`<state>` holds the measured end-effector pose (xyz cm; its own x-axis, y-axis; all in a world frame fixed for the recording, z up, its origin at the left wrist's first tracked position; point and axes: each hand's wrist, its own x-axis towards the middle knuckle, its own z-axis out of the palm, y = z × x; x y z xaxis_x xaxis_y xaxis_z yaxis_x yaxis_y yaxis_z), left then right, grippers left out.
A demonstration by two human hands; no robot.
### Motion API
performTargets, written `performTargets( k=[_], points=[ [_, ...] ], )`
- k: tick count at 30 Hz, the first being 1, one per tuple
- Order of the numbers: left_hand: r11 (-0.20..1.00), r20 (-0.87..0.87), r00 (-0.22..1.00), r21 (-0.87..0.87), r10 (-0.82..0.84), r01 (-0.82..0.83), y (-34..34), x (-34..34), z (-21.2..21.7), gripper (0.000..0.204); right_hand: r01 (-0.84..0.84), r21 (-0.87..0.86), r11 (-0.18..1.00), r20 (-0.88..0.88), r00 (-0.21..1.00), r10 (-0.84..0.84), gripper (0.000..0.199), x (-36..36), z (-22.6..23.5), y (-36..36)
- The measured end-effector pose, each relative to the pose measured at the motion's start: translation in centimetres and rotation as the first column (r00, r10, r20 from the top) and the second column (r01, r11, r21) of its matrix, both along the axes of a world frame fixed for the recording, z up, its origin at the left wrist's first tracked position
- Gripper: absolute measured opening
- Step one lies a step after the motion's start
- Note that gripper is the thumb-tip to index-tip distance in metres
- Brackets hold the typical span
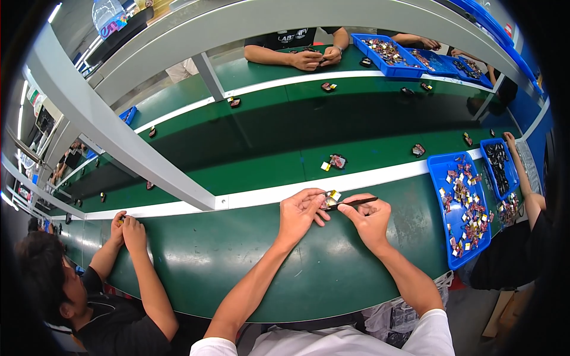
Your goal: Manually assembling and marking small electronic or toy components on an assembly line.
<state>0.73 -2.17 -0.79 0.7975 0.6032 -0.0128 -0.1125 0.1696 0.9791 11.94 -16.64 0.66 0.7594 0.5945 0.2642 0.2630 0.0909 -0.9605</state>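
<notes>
Head: hands (pixel 298 213) hold part (pixel 334 196) and, perhaps, tweezers (pixel 360 202).

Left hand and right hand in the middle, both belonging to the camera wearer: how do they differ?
The left hand holds a small piece with a yellow-and-white part; the right hand holds a slim black tool toward it.
The left hand's fingers reach rightward; the right hand's thumb points leftward.
Both are bare and held over the green worktable.

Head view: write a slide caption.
Left hand holding a part, right hand a black tool, over green bench, blue tray at right.
</notes>
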Motion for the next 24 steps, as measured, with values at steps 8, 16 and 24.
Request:
performTargets(
  k=[8, 16, 24],
  points=[
    [1.000, 0.011, 1.000, -0.008, 0.001, -0.001, 0.04, 0.03, -0.37, 0.024, -0.021, 0.031, 0.999, -0.007, 1.000, 0.021, 0.010, 0.33, -0.24, -0.03],
    [1.000, 0.011, 1.000, -0.005, -0.013, 0.013, -0.22, -0.01, -0.45, 0.022, -0.083, 0.071, 0.994, -0.159, 0.983, 0.094, 0.009, 0.62, -0.01, -0.16],
    [0.998, -0.011, 0.999, 0.045, -0.034, 0.034, -0.19, -0.01, -0.47, 0.022, -0.110, 0.137, 0.984, -0.214, 0.967, 0.138, 0.009, 1.06, -0.46, 0.05]
  ],
)
